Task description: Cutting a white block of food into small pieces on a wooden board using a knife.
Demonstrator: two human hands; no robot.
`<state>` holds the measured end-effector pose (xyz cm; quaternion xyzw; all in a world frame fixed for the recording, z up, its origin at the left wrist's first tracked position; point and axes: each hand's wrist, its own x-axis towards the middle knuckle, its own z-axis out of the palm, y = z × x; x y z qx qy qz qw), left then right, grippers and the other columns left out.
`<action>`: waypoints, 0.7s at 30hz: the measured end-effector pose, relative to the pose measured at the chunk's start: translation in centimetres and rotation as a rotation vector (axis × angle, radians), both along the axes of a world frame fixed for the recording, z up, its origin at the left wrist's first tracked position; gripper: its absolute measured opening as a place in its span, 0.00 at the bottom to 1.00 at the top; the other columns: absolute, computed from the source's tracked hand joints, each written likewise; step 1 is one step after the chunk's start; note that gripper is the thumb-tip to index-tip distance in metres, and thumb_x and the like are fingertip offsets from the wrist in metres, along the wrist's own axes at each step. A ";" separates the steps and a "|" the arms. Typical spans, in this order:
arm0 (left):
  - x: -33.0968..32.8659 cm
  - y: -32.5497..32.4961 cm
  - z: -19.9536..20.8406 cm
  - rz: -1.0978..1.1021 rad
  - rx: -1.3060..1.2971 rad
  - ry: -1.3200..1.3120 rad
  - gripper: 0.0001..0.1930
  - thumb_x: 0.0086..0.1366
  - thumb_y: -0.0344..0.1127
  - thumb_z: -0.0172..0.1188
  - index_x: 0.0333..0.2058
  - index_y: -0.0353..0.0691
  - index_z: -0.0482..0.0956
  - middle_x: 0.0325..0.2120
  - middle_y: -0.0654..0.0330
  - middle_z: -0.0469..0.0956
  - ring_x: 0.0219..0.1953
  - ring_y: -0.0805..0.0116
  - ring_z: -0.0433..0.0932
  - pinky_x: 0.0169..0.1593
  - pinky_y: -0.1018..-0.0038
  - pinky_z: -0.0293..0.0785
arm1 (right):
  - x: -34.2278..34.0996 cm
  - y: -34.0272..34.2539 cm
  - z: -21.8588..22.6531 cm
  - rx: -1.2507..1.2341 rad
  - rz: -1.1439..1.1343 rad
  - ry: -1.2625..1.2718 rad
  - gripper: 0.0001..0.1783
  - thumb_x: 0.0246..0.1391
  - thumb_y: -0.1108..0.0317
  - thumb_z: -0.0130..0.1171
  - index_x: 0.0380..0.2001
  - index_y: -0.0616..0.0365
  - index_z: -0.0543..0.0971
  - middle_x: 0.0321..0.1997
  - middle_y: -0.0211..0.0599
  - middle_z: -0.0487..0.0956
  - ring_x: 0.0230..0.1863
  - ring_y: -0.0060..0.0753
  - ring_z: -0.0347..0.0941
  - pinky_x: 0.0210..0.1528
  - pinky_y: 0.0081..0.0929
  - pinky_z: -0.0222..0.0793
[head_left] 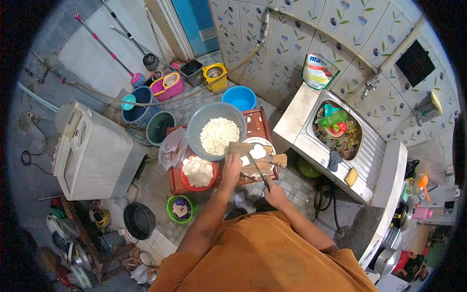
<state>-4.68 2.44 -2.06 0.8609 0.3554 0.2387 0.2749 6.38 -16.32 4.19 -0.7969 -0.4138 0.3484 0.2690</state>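
Chopping board (268, 157) med. brn wood; knife (258, 169) dk blade, blk handle. Lg bowl (196, 130) plain blue-grey, chopped pcs (220, 136) off-wht. Sm bowl (198, 188) red, slices (198, 170) creamy wht. Bench (260, 127) reddish brn. Basin (239, 99) bright blue. Basket (170, 208) lime grn. Shirt (262, 253) orangey brn. Wall tiles (292, 53) wht w/ bluish flowers & grn leaves. Door (198, 22) blue. Pouch (318, 73) wht, red & grn. Sponge (351, 177) yellowish. Tub (167, 90) pink.
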 end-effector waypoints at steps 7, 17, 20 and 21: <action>0.6 -0.9 0.2 0.089 0.100 -0.055 0.10 0.59 0.27 0.49 0.40 0.35 0.70 0.35 0.48 0.70 0.41 0.48 0.67 0.46 0.55 0.63 | -0.3 0.4 0.8 -0.028 0.027 0.000 0.27 0.54 0.68 0.51 0.58 0.55 0.61 0.27 0.66 0.75 0.32 0.68 0.73 0.37 0.56 0.68; 2.2 -0.5 1.2 0.091 0.312 0.337 0.07 0.56 0.33 0.54 0.33 0.40 0.75 0.32 0.57 0.74 0.40 0.57 0.71 0.42 0.60 0.64 | -0.4 0.3 2.3 -0.055 0.064 0.007 0.26 0.57 0.67 0.48 0.58 0.58 0.60 0.30 0.69 0.75 0.34 0.68 0.73 0.38 0.56 0.67; 2.4 -0.2 0.3 0.097 0.298 0.306 0.06 0.55 0.32 0.55 0.32 0.39 0.75 0.32 0.56 0.75 0.39 0.57 0.74 0.40 0.60 0.68 | -0.4 0.3 2.5 -0.042 0.052 -0.007 0.25 0.57 0.67 0.48 0.58 0.58 0.61 0.29 0.68 0.75 0.33 0.68 0.73 0.38 0.56 0.67; 2.3 -0.2 0.0 0.120 0.294 0.280 0.06 0.55 0.32 0.55 0.31 0.38 0.76 0.32 0.55 0.76 0.39 0.56 0.75 0.39 0.60 0.70 | -0.4 0.4 2.6 -0.043 0.053 -0.004 0.25 0.57 0.67 0.48 0.58 0.58 0.61 0.29 0.68 0.75 0.33 0.68 0.73 0.38 0.56 0.67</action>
